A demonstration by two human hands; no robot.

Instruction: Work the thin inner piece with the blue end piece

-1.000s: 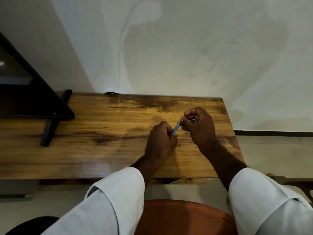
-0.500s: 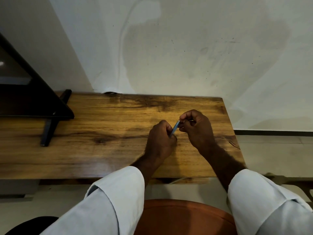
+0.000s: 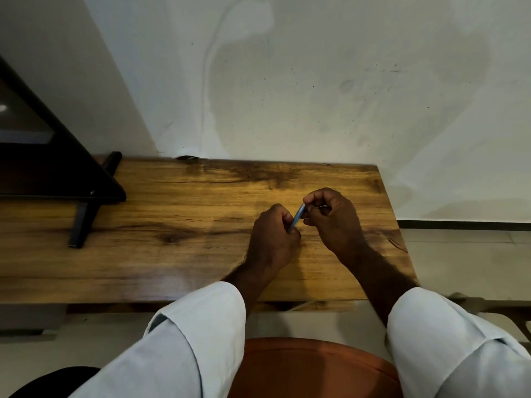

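A thin blue pen [image 3: 297, 217] is held between the two hands above the right part of the table [image 3: 178, 225]. It is tilted, its upper end leaning away and to the right, its lower end nearer the person and to the left. The lower end is gripped by the left hand [image 3: 271, 242], whose fingers are curled round it into a loose fist; the thumb is pressed against the barrel. The upper end is pinched by the right hand [image 3: 334, 222], the fingertips [image 3: 309, 201] being closed over the tip while the remaining fingers are curled inward. Only the short middle stretch of the pen is seen between the two hands (the rest is hidden inside the grips). The hands lie just beside each other, almost touching at the knuckles, and whether they rest on the wood cannot be told.

White sleeves [image 3: 198, 334] are worn on both forearms. The table is of brown wood with dark grain and is set against a stained white wall [image 3: 316, 81]. At the left, a dark screen [image 3: 43, 156] is stood on a black foot [image 3: 86, 216], well apart from the hands. Below, an orange seat [image 3: 310, 369] is seen.
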